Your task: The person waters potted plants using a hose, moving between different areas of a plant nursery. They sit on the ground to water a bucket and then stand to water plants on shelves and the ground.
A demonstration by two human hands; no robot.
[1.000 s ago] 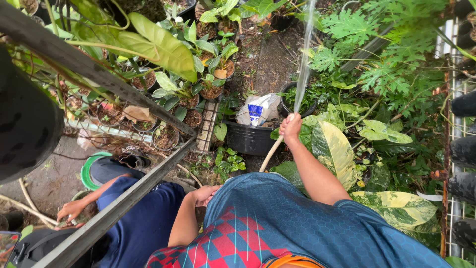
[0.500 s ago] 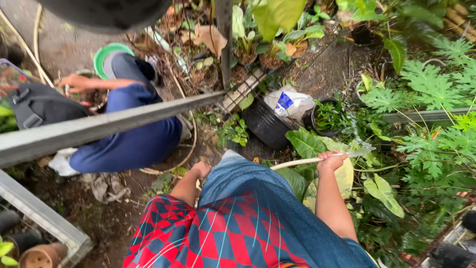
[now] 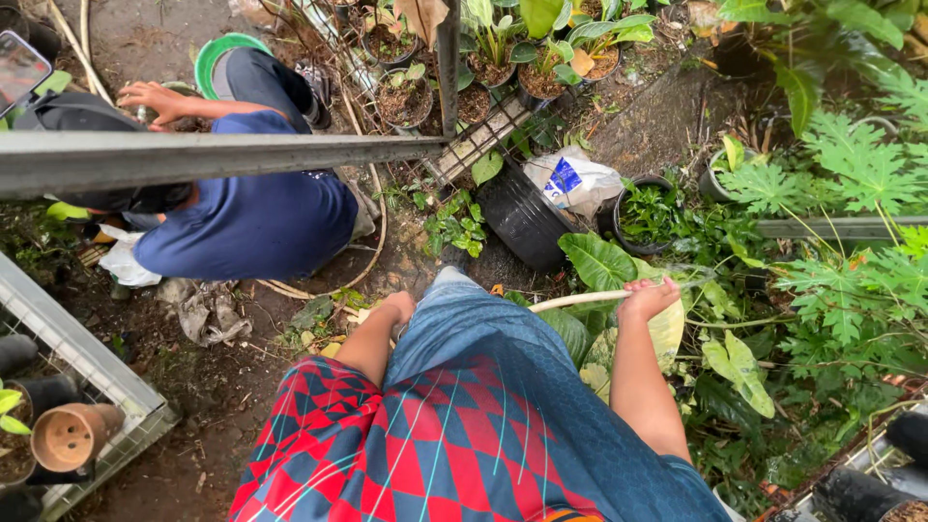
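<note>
My right hand (image 3: 649, 296) is closed around the end of a pale hose (image 3: 576, 301), which runs in from my lap. A thin spray of water (image 3: 688, 275) leaves the hose toward the leafy plants (image 3: 851, 280) on the right. My left hand (image 3: 395, 308) rests by my knee on the jeans; its fingers are curled under and hidden. Just beyond my right hand stand a black pot (image 3: 522, 224) and a smaller black pot with a green plant (image 3: 650, 215).
Another person in a blue shirt (image 3: 246, 224) crouches at left, a hand (image 3: 153, 98) near a green tub (image 3: 225, 48). A grey metal bar (image 3: 193, 155) crosses the view. Small potted plants (image 3: 483, 58) stand at the top, a white bag (image 3: 576, 183) by the black pot, a terracotta pot (image 3: 66, 437) at lower left.
My right hand has dropped from a raised position, and the hose now points sideways at the plants on the right. The view has swung over the crouching person.
</note>
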